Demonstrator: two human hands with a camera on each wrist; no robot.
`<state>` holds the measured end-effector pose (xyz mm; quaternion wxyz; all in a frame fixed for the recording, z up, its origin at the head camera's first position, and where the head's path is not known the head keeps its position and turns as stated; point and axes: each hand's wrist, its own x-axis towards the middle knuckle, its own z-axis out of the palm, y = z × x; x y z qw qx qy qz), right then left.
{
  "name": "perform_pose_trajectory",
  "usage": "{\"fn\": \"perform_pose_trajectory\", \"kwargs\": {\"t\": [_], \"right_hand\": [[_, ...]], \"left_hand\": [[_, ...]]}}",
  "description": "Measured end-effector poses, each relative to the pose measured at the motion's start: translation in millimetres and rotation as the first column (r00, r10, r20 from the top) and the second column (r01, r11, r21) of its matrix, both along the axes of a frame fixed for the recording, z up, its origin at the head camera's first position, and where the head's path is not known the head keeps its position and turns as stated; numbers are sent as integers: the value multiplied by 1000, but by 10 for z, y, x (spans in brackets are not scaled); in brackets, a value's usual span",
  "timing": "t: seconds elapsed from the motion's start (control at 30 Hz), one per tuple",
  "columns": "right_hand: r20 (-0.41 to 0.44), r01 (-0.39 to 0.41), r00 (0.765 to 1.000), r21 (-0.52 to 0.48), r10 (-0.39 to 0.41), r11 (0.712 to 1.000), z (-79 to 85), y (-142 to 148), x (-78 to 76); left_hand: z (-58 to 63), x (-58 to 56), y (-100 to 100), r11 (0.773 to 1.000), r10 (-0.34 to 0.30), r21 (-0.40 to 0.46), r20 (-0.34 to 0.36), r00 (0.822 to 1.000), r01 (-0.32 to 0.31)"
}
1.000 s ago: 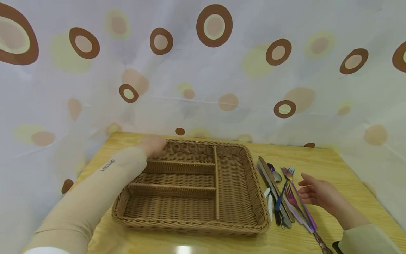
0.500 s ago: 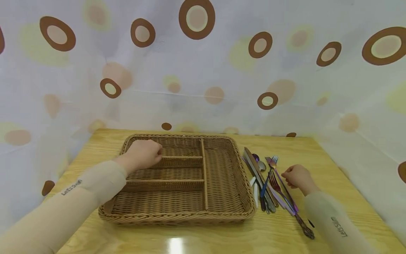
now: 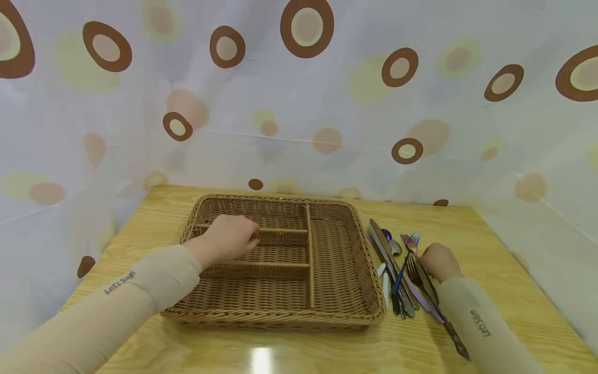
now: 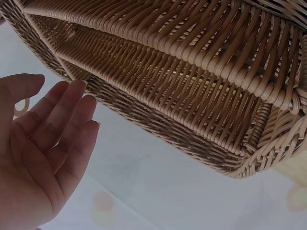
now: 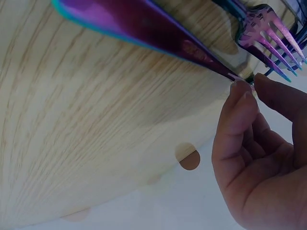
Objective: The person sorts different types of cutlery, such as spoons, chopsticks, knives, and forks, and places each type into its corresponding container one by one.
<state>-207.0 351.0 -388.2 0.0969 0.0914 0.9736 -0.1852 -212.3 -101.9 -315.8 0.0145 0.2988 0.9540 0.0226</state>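
Observation:
At the right, my right hand [image 3: 439,262] pinches a purple iridescent fork [image 5: 192,50] by its narrow neck, between thumb and fingertips. The fork's wide handle slants over the wood in the right wrist view, and its tines are partly hidden behind the fingertips. Another fork [image 5: 268,38], with pinkish tines, lies right beside the fingers. Over the left compartments of a brown wicker basket [image 3: 334,259] hovers my left hand [image 3: 231,238]. Its fingers are relaxed and slightly bent with nothing in them, as the left wrist view shows.
Beside the basket lies a loose pile of cutlery: knives [image 3: 384,246], a silver spoon [image 3: 395,247], a dark fork [image 3: 413,270] and white-handled pieces [image 3: 385,288]. Dividers split the basket. A patterned sheet [image 3: 289,104] walls off the table [image 3: 210,348] behind and at the sides.
My left hand has come from the basket's far left edge to over its compartments. My right hand, open a second ago, has moved to the pile and now pinches the fork.

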Motion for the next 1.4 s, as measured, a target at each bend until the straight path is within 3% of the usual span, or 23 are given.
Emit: {"fn": "perform_pose_trajectory", "kwargs": {"t": [0.37,0.9,1.07,1.3,1.4], "right_hand": [[1,41,999,55,-41,998,-75,-11,-23],[-35,-32,999,160,39,987,3,-83,-58],[-33,-40,998,184,47,982,72,-98,-42],[-127,-93,985,199,120,976,249,-120,-38],[-129,-104,984,167,126,980,347,-173,-49]], "left_hand": [[-39,7,-2,1000,3,6,32,999,-3],[-66,32,47,1000,3,-3,17,1000,-3],[-68,36,66,1000,0,1,11,1000,0],[-46,42,117,1000,-8,9,23,1000,8],[-46,47,142,1000,-15,13,30,999,14]]}}
